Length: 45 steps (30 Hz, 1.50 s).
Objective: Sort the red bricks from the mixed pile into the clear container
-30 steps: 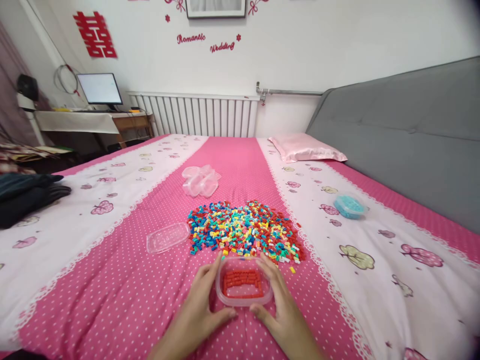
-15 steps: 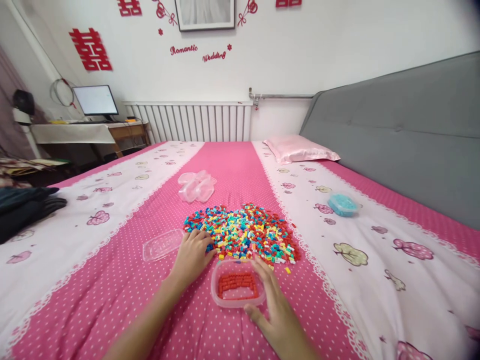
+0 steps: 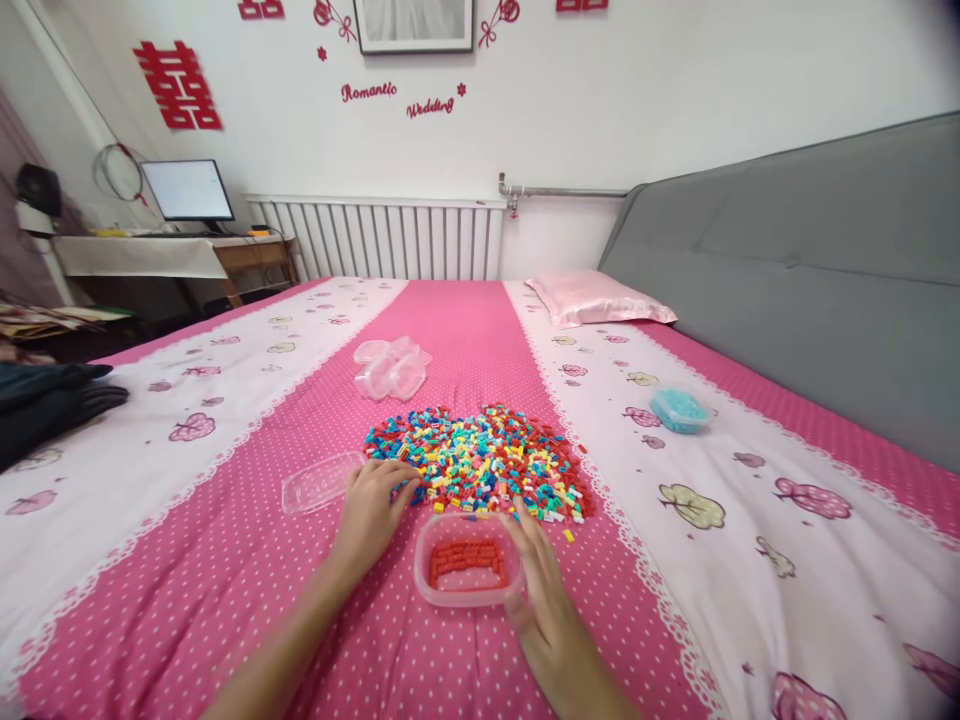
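A heap of small multicoloured plastic building bricks (image 3: 480, 455) lies on the pink dotted bedspread. My left hand (image 3: 375, 505) is at the heap's left edge, fingers curled and thumb drawn in near the index finger beside some blue bricks; whatever is between the fingertips is hidden. In front of the heap stands a clear pink-tinted plastic box (image 3: 469, 598), with red bricks (image 3: 469, 562) laid in rows on its bottom. Along the box's right side rests my right hand (image 3: 546, 595), fingers stretched out and thumb apart, holding nothing.
A clear lid (image 3: 319, 483) lies left of the heap, partly behind my left hand. Beyond it are several clear pink plastic pieces (image 3: 391, 367). A box of light-blue pieces (image 3: 679, 410) sits to the right, a pillow (image 3: 596, 298) farther back, dark clothing (image 3: 52, 405) at far left.
My left hand has drawn slightly left, its fingers curling more with the thumb closer to the index finger. My right thumb has shifted from the box's front toward its right corner.
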Tool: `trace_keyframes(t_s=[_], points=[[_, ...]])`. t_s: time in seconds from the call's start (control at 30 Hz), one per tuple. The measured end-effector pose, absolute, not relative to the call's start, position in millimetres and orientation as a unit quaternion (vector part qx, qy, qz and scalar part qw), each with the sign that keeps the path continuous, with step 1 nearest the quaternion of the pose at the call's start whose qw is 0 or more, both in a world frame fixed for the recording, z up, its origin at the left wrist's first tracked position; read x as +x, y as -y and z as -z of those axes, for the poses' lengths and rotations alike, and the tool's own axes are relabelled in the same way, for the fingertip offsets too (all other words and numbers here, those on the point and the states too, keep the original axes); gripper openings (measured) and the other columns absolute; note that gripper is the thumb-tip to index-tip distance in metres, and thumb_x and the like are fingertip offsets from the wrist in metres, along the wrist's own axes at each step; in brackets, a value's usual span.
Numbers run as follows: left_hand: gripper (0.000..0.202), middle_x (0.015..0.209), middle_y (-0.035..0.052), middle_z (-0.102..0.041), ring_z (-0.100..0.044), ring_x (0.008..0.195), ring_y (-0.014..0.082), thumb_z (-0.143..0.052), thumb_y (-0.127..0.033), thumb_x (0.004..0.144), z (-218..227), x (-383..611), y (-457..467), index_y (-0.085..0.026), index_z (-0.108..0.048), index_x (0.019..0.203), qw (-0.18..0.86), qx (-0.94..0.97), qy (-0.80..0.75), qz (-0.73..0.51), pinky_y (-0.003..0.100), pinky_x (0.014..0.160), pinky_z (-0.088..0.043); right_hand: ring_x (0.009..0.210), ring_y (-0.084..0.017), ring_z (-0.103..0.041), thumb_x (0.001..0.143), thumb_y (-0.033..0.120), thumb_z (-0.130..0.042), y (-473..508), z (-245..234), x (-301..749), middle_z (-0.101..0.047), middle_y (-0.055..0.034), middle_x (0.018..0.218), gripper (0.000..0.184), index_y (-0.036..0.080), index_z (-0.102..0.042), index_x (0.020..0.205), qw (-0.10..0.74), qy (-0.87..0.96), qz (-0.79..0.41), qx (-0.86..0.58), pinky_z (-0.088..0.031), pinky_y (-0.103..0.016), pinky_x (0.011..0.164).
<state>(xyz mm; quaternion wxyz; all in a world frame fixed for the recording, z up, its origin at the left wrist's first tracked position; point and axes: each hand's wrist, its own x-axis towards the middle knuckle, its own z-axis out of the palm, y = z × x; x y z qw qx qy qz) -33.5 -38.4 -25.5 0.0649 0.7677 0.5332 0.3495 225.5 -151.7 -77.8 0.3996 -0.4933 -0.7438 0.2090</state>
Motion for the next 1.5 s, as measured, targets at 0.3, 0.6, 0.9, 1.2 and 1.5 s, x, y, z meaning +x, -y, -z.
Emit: trace_keyframes(t_s=[0.3, 0.6, 0.9, 1.2, 1.5], points=[[0.025, 0.095, 0.0059, -0.08, -0.071, 0.096, 0.0241, -0.063, -0.043, 0.094, 35.8, -18.7, 87.2, -0.025, -0.081, 0.094, 0.214, 0.707, -0.459, -0.495, 0.037, 0.089, -0.055, 0.106, -0.024, -0.059, 0.1, 0.017, -0.051, 137.7, 19.6, 204.1, -0.067, -0.0054, 0.11, 0.028, 0.028, -0.066, 0.121, 0.506, 0.711, -0.071, -0.484, -0.05, -0.041, 0.093], [0.029, 0.089, 0.0071, -0.079, -0.068, 0.093, 0.0249, -0.069, -0.052, 0.091, 57.4, -13.7, 89.7, -0.027, -0.083, 0.091, 0.296, 0.663, -0.409, -0.552, 0.039, 0.089, -0.054, 0.091, -0.02, -0.069, 0.087, 0.008, -0.073, 109.1, -5.2, 171.5, -0.077, -0.0016, 0.095, 0.019, 0.023, -0.076, 0.096, 0.397, 0.79, -0.156, -0.442, -0.053, -0.033, 0.085], [0.031, 0.118, 0.0087, -0.074, -0.061, 0.116, 0.0299, -0.07, -0.057, 0.089, 54.7, -12.3, 92.1, -0.031, -0.083, 0.1, 0.327, 0.66, -0.419, -0.532, 0.049, 0.107, -0.045, 0.095, -0.018, -0.069, 0.088, 0.009, -0.072, 106.7, -12.9, 174.6, -0.077, -0.0017, 0.098, 0.015, 0.022, -0.075, 0.096, 0.3, 0.807, -0.154, -0.485, -0.052, -0.03, 0.088], [0.107, 0.155, 0.0143, -0.051, -0.049, 0.142, 0.037, -0.085, -0.071, 0.06, 68.8, -15.3, 113.4, -0.031, -0.044, 0.151, 0.423, 0.672, -0.387, -0.468, 0.051, 0.12, -0.039, 0.086, -0.019, -0.069, 0.081, 0.006, -0.078, 99.6, -20.6, 193.6, -0.076, -0.0011, 0.086, 0.016, 0.022, -0.075, 0.082, 0.147, 0.86, -0.165, -0.46, -0.046, -0.028, 0.077], [0.084, 0.152, 0.0103, -0.055, -0.057, 0.136, 0.033, -0.084, -0.044, 0.079, 73.3, -12.5, 116.0, -0.034, -0.04, 0.15, 0.372, 0.72, -0.412, -0.416, 0.051, 0.114, -0.048, 0.081, -0.015, -0.067, 0.082, 0.006, -0.077, 90.9, -13.3, 182.0, -0.076, 0.0003, 0.087, 0.015, 0.02, -0.073, 0.08, 0.093, 0.878, -0.19, -0.429, -0.043, -0.025, 0.073]])
